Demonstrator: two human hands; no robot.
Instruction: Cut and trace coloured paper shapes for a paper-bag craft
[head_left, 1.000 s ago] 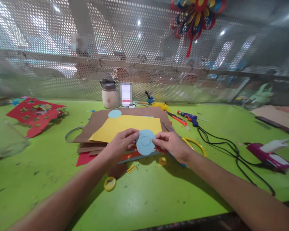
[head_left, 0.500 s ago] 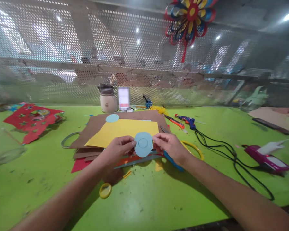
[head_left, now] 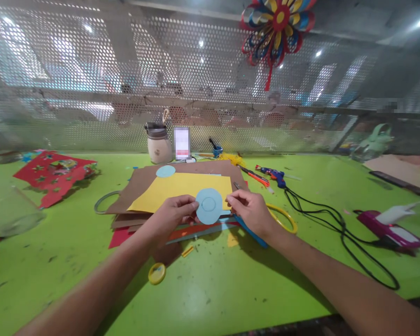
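Observation:
My left hand (head_left: pixel 179 210) pinches the left edge of a light blue paper disc (head_left: pixel 209 215), which has a smaller circle marked at its centre. The disc is held up in front of a stack of coloured paper. To its right, my right hand (head_left: pixel 248 210) has thumb and fingers drawn together, a small gap away from the disc's edge; whether anything is between them is hidden. Behind the disc a yellow sheet (head_left: pixel 182 186) covers brown sheets (head_left: pixel 136 179). Another light blue disc (head_left: pixel 165 171) lies on the brown paper. Beneath my right hand shows a long blue object (head_left: pixel 252 233).
A yellow ring (head_left: pixel 287 219) lies right of my hand, a small yellow roll (head_left: pixel 157 273) in front. A glue gun (head_left: pixel 271 173), black cables (head_left: pixel 322 224) and a purple power strip (head_left: pixel 388 229) are at right. A jar-shaped bottle (head_left: pixel 158 144) and phone (head_left: pixel 181 143) stand behind.
My right hand's fingertips have moved right, off the disc's edge. My left hand still holds the disc. The view has shifted slightly.

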